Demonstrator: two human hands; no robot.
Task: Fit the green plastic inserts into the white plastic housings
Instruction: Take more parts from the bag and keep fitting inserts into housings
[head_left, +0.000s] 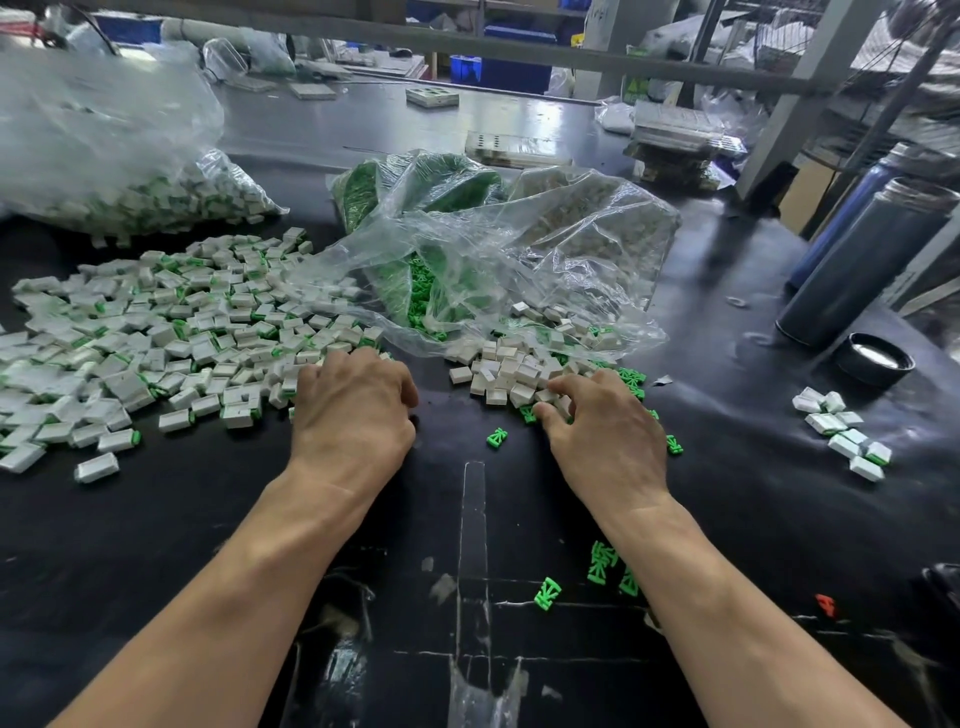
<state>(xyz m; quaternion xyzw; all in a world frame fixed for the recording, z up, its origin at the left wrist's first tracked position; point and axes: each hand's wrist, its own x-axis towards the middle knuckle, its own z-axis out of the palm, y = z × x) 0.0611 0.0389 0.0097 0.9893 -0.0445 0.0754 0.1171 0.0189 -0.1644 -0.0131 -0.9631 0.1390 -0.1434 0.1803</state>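
Both hands are down on the black counter (208, 519), set apart. The left hand (353, 410) curls knuckles-up at the edge of the big spread of assembled housings (171, 332); what it grips, I cannot tell. The right hand (602, 426) pinches into the small heap of white plastic housings (511, 371), fingertips among blocky pieces and green plastic inserts (548, 593). Crinkled clear bags (493, 244) hold more green inserts. No readable writing anywhere.

housings (519, 374): white matt plastic | bags (519, 249): clear glossy film | table (208, 519): black, scuffed
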